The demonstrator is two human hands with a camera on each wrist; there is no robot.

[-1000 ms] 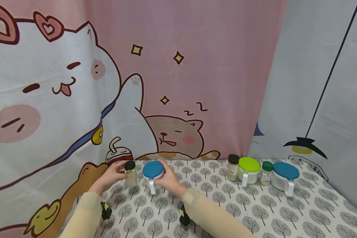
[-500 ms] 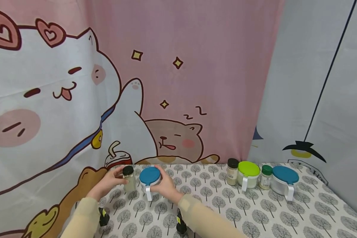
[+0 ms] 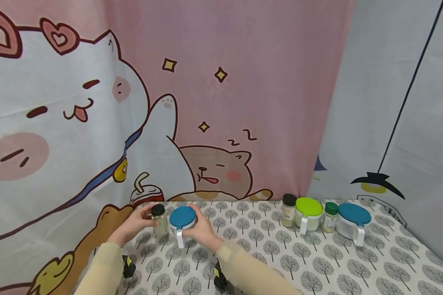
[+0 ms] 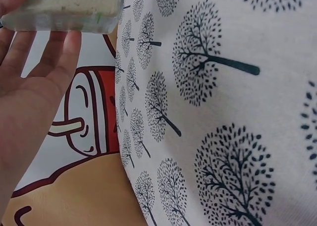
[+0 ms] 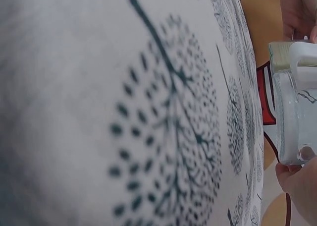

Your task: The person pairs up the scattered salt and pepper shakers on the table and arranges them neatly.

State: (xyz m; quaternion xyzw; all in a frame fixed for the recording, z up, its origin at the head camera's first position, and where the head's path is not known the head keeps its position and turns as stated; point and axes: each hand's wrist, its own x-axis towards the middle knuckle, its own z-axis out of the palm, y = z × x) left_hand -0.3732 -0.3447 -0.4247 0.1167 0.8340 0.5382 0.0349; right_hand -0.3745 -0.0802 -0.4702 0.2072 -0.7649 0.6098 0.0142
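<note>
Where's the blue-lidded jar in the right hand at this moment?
In the head view, the blue-lidded jar is left of centre in the right hand, just right of the black-capped bottle that the left hand holds.

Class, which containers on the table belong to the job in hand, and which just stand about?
Seemingly in the job:
small jar, in the left hand
blue-lidded pot, in the right hand

Standing about:
black-capped shaker
lime-lidded pot
green-capped shaker
second blue-lidded pot
</note>
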